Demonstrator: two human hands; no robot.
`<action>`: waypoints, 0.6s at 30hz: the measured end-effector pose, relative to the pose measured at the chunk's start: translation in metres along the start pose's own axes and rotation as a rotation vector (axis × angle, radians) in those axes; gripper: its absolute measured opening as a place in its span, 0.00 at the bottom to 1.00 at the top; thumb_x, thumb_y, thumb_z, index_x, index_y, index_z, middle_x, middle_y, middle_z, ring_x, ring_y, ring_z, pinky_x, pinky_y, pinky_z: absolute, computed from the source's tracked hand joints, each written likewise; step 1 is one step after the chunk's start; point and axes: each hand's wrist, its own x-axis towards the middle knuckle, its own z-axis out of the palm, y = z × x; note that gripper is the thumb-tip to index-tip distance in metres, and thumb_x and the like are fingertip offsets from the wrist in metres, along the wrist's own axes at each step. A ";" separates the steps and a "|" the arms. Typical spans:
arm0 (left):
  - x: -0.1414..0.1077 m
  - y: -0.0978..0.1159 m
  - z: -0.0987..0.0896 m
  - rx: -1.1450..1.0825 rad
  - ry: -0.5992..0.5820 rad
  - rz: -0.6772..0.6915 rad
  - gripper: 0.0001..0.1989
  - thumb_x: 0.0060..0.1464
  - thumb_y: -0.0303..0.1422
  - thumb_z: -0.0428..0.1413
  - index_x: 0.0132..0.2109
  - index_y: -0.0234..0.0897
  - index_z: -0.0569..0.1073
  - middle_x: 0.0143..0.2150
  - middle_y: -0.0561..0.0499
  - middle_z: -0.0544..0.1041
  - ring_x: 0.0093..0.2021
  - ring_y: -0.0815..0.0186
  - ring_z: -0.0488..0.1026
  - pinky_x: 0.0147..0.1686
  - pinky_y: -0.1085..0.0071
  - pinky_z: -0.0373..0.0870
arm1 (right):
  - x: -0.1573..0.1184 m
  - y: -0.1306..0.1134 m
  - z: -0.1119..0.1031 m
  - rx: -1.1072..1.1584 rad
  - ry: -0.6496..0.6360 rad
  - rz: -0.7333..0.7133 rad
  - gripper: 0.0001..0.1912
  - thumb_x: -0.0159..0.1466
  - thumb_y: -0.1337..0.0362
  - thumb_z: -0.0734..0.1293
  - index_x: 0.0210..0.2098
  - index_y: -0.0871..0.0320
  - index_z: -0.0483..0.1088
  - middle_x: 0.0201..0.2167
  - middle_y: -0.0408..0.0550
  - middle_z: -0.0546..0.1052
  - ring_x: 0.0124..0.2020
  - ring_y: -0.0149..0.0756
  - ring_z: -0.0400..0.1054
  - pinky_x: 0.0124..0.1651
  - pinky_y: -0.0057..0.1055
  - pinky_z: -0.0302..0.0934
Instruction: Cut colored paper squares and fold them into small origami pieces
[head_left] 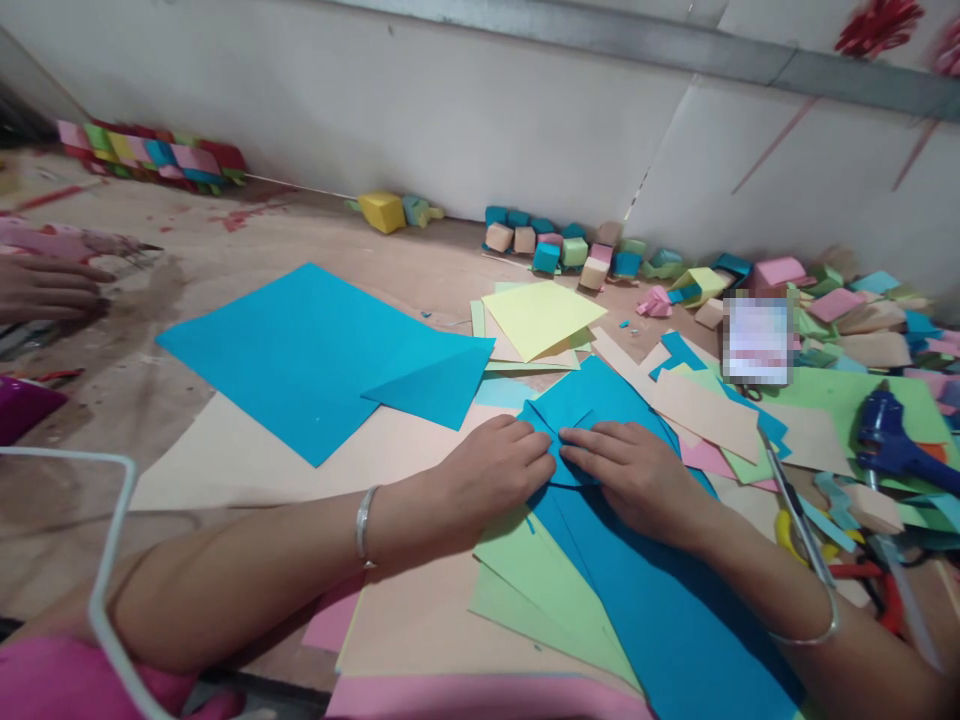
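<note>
A small piece of folded blue paper (564, 411) lies between my hands, on top of a larger blue sheet (652, 610). My left hand (504, 458) has its fingers curled and closed on the left side of the folded piece. From the other side, the closed fingers of my right hand (637, 475) press on it, their tips close to the left ones. Both thumbs are mostly hidden. Left of my hands rests a wide blue sheet (300, 360), with a smaller blue piece (442, 385) overlapping its right corner. Green sheets (547, 600) lie under the work.
Yellow paper (540, 312) tops a small pile behind my hands. Paper cubes (574, 250) line the wall. At right are a blue glue gun (892, 430), a pen (795, 500) and red-handled scissors (889, 600). Another person's hand (49, 288) is at far left.
</note>
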 end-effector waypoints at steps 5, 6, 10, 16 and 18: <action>-0.001 0.000 0.002 0.018 0.041 -0.004 0.14 0.53 0.28 0.55 0.47 0.32 0.70 0.38 0.42 0.73 0.38 0.56 0.68 0.36 0.61 0.63 | 0.001 -0.004 -0.002 0.109 0.109 0.170 0.14 0.64 0.71 0.61 0.48 0.59 0.70 0.57 0.62 0.69 0.51 0.46 0.69 0.49 0.44 0.68; -0.001 0.000 0.003 0.016 0.039 0.001 0.14 0.52 0.28 0.56 0.48 0.32 0.71 0.38 0.42 0.73 0.38 0.56 0.68 0.36 0.61 0.63 | 0.001 -0.004 -0.001 0.113 0.120 0.188 0.12 0.63 0.71 0.61 0.45 0.59 0.71 0.53 0.61 0.71 0.50 0.46 0.69 0.47 0.43 0.69; 0.000 0.001 0.007 0.052 0.004 0.000 0.14 0.51 0.27 0.56 0.46 0.31 0.72 0.39 0.42 0.74 0.38 0.56 0.68 0.35 0.62 0.62 | 0.002 -0.003 0.003 0.054 0.042 0.131 0.12 0.63 0.74 0.60 0.43 0.61 0.72 0.45 0.59 0.74 0.46 0.47 0.68 0.45 0.43 0.68; 0.002 0.001 0.007 0.084 0.034 0.010 0.10 0.55 0.25 0.54 0.45 0.32 0.72 0.38 0.43 0.75 0.39 0.57 0.69 0.37 0.62 0.63 | 0.003 -0.004 0.001 -0.161 -0.101 0.080 0.17 0.67 0.68 0.62 0.54 0.61 0.69 0.49 0.60 0.74 0.46 0.49 0.67 0.44 0.43 0.63; 0.001 0.002 0.006 0.070 0.048 -0.003 0.09 0.56 0.24 0.52 0.44 0.33 0.73 0.38 0.43 0.75 0.39 0.58 0.69 0.38 0.62 0.63 | 0.004 -0.005 -0.002 -0.195 -0.101 0.062 0.16 0.66 0.64 0.65 0.53 0.60 0.70 0.49 0.59 0.74 0.47 0.50 0.67 0.44 0.43 0.61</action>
